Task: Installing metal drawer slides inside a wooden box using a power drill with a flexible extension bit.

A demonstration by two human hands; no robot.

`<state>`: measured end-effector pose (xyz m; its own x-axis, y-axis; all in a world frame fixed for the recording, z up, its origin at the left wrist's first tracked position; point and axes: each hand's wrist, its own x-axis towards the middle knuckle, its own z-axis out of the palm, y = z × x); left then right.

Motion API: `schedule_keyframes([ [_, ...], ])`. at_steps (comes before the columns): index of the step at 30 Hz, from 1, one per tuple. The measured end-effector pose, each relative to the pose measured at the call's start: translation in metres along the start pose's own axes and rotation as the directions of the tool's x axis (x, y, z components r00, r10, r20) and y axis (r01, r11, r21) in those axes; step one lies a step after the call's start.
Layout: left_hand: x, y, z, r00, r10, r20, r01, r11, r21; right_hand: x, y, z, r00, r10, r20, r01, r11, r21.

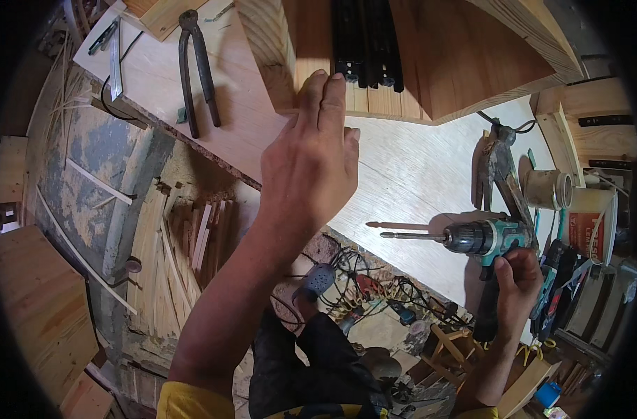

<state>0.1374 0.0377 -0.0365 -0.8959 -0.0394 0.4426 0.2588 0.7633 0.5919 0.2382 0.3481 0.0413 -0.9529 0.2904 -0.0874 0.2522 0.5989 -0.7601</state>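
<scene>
My left hand (311, 157) reaches forward with its fingers together, the fingertips resting on the front edge of a wooden box (430, 77) that stands on the plywood workbench (402, 174). Black metal drawer slides (367, 42) lie inside the box just past the fingertips. My right hand (517, 283) grips the handle of a teal and black cordless drill (472, 237). The drill's long bit points left, level over the bench top. A wooden-handled hammer (496, 167) lies just behind the drill.
Large black pincers (196, 66) and a metal square (114, 59) lie at the bench's far left. A tape roll (549, 188) and a white tub (594, 220) stand at the right. Wood strips (186, 244) and tangled cables (360, 286) cover the floor below.
</scene>
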Motion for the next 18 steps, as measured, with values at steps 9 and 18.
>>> schedule_keyframes([
  [9, 0.005, 0.009, -0.004, 0.995, -0.044, 0.088, 0.037, 0.997, 0.07, 0.001, -0.002, 0.001, 0.999, 0.041, 0.024, -0.042, 0.996, 0.073],
  [18, -0.006, 0.005, -0.003, 0.996, -0.085, 0.039, 0.082, 0.994, 0.069, 0.001, 0.002, 0.001, 0.999, 0.04, 0.014, -0.04, 0.998, 0.055],
])
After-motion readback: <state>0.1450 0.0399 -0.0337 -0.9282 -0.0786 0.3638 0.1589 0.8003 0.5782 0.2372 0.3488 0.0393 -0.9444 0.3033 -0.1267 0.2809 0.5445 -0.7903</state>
